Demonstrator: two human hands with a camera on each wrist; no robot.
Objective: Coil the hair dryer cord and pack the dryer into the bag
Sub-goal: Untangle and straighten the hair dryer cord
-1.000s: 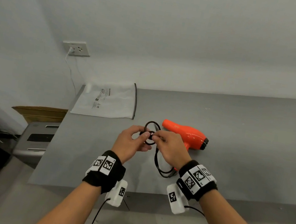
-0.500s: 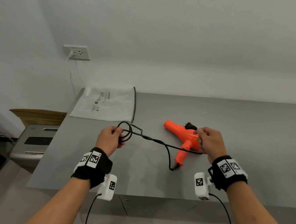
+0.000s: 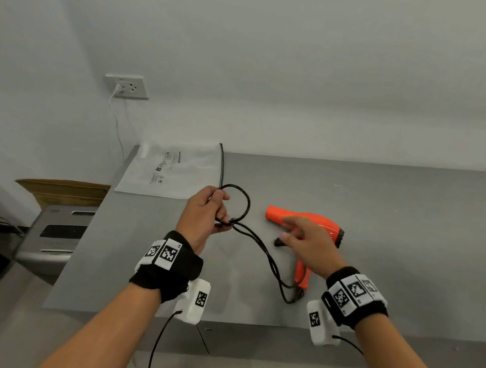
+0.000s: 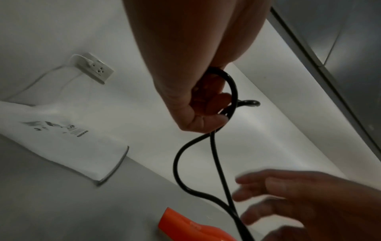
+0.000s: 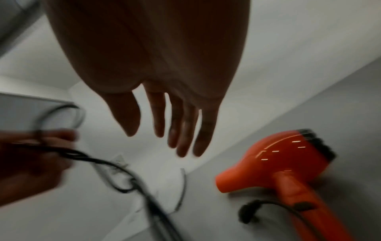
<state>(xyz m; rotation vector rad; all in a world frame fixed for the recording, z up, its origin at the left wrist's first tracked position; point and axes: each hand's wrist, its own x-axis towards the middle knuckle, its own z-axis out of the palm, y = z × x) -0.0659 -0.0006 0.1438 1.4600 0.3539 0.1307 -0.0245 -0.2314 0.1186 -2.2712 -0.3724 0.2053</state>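
Note:
An orange hair dryer (image 3: 308, 222) lies on the grey table (image 3: 413, 256), nozzle pointing left, handle toward me. Its black cord (image 3: 268, 260) runs from the handle end up to my left hand (image 3: 209, 213), which grips a small loop of cord (image 3: 243, 206) above the table. The left wrist view shows the loop (image 4: 230, 91) pinched in the curled fingers. My right hand (image 3: 299, 239) hovers with fingers spread and straight over the dryer, holding nothing; the plug (image 3: 278, 242) lies just beside its fingertips. A white bag (image 3: 174, 170) lies flat at the table's far left corner.
A wall socket (image 3: 127, 86) with a white lead plugged in sits on the wall above the bag. A grey appliance (image 3: 57, 235) and a cardboard box (image 3: 64, 191) stand left of the table. The table's front edge (image 3: 245, 326) is near my wrists.
My right hand let go of the plug near the dryer and moved back left, now open. The left hand moved right with the loop, and the cord between them went slack.

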